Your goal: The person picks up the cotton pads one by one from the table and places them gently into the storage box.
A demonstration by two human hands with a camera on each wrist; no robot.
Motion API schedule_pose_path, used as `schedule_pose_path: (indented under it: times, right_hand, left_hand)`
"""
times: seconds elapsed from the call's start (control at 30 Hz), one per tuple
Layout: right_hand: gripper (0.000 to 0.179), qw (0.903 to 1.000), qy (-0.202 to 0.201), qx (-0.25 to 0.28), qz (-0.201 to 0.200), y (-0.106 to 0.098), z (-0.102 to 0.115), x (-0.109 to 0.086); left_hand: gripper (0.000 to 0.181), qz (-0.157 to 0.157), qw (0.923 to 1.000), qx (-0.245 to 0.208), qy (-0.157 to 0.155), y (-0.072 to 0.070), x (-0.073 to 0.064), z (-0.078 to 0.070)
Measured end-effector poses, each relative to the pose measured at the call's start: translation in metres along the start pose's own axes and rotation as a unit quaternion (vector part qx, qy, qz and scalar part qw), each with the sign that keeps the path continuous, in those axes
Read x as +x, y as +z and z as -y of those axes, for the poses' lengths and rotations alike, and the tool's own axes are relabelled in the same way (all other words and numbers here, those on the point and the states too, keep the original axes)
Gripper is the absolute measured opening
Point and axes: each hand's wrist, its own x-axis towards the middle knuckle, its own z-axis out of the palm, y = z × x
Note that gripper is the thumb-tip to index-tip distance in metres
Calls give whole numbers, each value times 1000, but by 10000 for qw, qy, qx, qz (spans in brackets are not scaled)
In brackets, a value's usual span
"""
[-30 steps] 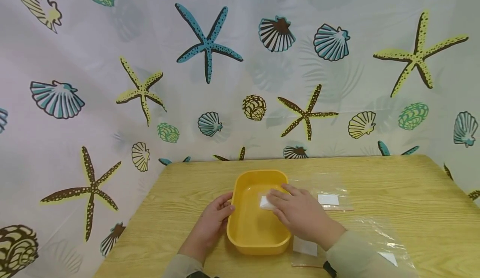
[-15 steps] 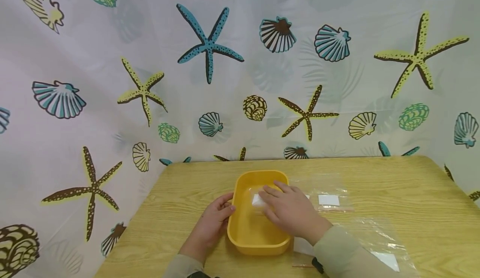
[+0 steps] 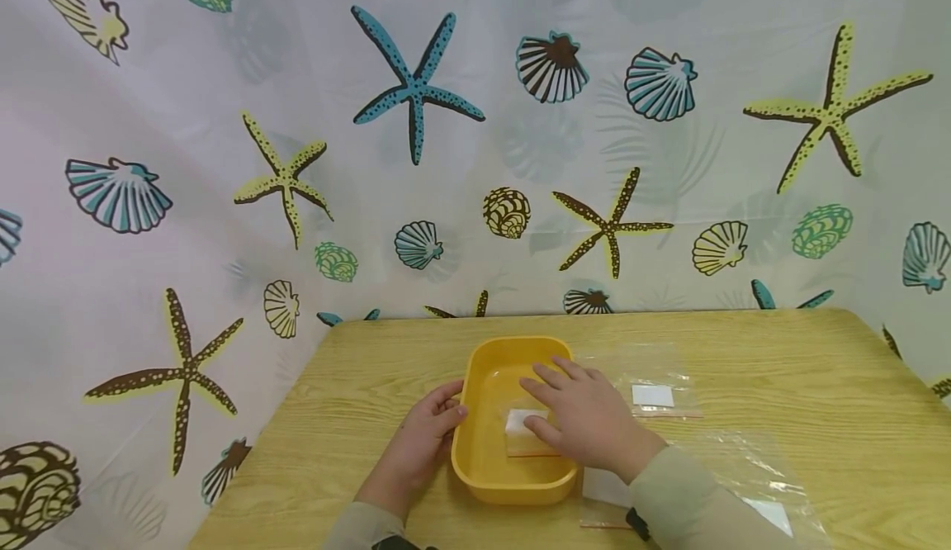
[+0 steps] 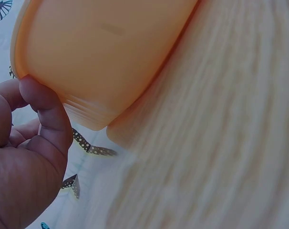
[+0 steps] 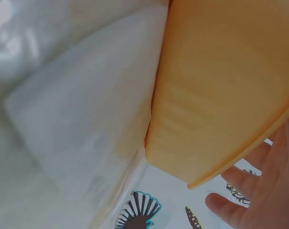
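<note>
- The person's left hand (image 3: 425, 434) is clamped on the left rim of the yellow plastic bin (image 3: 514, 494), thumb over the edge, fingers bent along the outside
- The right hand (image 3: 590, 422) reaches over the bin's right side, palm down, fingers apart and wrapped round nothing; whether the thumb touches the bag below, I cannot tell
- That zip bag (image 3: 523, 443), clear with a white panel, is inside the bin, right of the middle, partly hidden by the right hand
- A second clear bag (image 3: 652, 395) lies flat just right of the bin, beyond the right hand
- A third clear bag (image 3: 605, 488) sits beside the bin's near right corner, partly under the right forearm
- A fourth clear bag (image 3: 773, 500) lies farther right, partly behind the right sleeve (image 3: 683, 492)
- All this is on a wood-grain table (image 3: 371, 368), a white curtain (image 3: 475, 145) of starfish and seashells hanging behind
</note>
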Motion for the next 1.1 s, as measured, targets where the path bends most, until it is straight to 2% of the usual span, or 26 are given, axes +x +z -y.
schedule_pose_path:
  times: [0.57,0.77,1.1]
  right_hand:
    - [57,9997,246,1,-90,-1,-37,-8]
    - [55,9994,260,-44,-241,-4,-53,-14]
    - [60,9983,571,-38,64,-4,-81,-22]
  left_hand:
    - [51,23,9999,126,79,1,-1,0]
    - [52,-15,9999,105,67,1,-1,1]
    - [51,18,10000,53,20,0,-1,1]
